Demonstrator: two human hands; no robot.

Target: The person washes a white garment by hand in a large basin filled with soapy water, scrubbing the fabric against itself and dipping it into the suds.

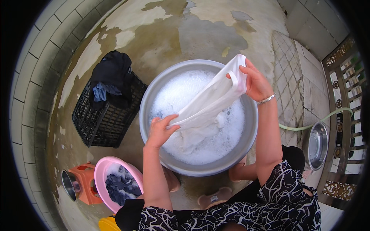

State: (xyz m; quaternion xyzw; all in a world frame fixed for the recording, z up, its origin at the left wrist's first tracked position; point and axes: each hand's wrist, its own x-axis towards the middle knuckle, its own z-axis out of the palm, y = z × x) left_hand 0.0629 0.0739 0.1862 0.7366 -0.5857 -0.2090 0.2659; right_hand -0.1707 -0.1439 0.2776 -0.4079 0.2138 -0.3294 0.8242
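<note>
A white cloth garment [211, 95] is stretched slantwise between my two hands above a large grey basin [146, 115]. My left hand [162, 128] pinches its lower end near the basin's left side. At the upper right, my right hand [255, 80] grips the other end, with the fingers partly hidden behind the fabric. A loop-like edge of the garment hangs open beside that hand. Thick white suds [179, 89] cover the water in the basin. The lower part of the garment trails down into the foam, where its outline is hard to make out.
Dark clothes [111, 69] lie on a black plastic crate [109, 121] to the left. A pink basin [99, 173] holds dark soapy laundry, beside an orange stool [86, 187] and a metal bowl [69, 184]. Rightward are a hose [297, 128] and a steel basin [318, 145].
</note>
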